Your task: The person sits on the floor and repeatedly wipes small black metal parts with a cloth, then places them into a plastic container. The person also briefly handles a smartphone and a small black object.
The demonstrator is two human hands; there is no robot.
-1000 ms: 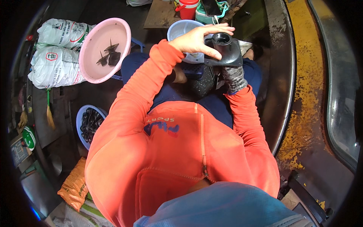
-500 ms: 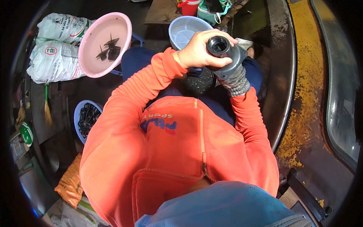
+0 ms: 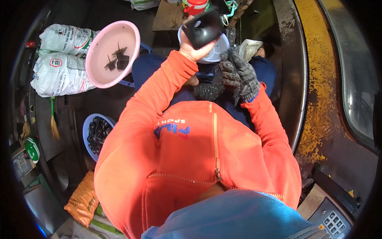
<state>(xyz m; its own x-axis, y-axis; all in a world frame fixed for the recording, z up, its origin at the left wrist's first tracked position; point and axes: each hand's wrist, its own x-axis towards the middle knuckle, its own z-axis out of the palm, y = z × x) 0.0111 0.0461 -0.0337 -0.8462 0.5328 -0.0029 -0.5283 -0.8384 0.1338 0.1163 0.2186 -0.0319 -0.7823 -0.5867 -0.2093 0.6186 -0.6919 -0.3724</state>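
My bare left hand grips a black plastic part with a square flange and a round, funnel-like hollow. It is raised over a light blue plastic basket, which it partly hides. Lower and to the right, my right hand wears a grey knitted glove. Its fingers are curled in; whatever they hold, if anything, is hidden. A dark, speckled surface lies between my legs, below both hands. Left of it stands a pink basin with several black angular pieces inside.
White printed sacks stand left of the basin. A blue tub of black parts is near my left elbow, an orange bag behind it. A red container stands at the far side. A rusty yellow metal edge runs along the right.
My left hand has carried the black part up and to the left, tilting its hollow flange side into view. My gloved right hand has come away from the part and sits lower.
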